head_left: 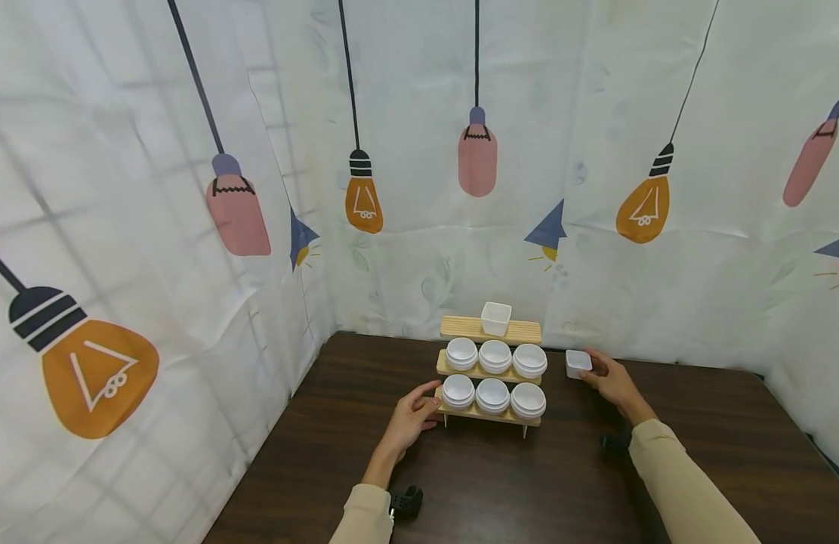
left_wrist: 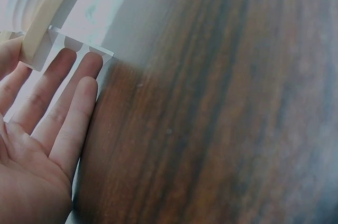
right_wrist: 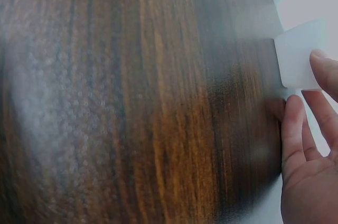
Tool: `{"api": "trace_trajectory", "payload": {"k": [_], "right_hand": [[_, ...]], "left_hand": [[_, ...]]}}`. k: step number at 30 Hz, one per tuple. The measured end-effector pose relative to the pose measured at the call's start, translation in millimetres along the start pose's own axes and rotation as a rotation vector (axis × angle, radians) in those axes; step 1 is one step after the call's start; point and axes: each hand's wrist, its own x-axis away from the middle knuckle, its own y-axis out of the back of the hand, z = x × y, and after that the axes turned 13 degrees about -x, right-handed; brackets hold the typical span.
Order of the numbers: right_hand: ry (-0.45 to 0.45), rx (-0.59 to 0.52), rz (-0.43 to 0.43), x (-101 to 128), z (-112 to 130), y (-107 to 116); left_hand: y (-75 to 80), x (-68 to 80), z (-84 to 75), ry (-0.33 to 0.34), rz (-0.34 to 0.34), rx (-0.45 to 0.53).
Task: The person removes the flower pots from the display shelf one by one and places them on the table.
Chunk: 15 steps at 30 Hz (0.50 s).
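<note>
A tiered wooden display stand (head_left: 490, 417) with clear supports holds white cups in its lower two rows. One white square bowl (head_left: 495, 318) sits on its top board. At the left end of the lowest board, my left hand (head_left: 407, 423) has its thumb and index finger at the board's end (left_wrist: 39, 28); the other fingers extend beside the clear support (left_wrist: 79, 42). Right of the stand, my right hand (head_left: 615, 384) pinches a second white square bowl (head_left: 578, 363) by its right side. The right wrist view shows the thumb against this bowl's wall (right_wrist: 296, 60), low by the table.
Lower rows carry round white cups (head_left: 495, 355), three on each board. The dark wood table (head_left: 501, 491) meets a white curtain (head_left: 405, 264) printed with lamps, close behind the stand. Another curtain panel (head_left: 188, 340) runs along the left edge.
</note>
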Motion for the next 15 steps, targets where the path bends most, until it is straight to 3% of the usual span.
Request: {"api": "trace_trajectory", "payload": {"k": [15], "right_hand": [[-0.003, -0.034, 0.010, -0.5, -3.1, 2.4]], "left_hand": [[0.6, 1.0, 0.4, -0.006, 0.002, 0.000]]}}
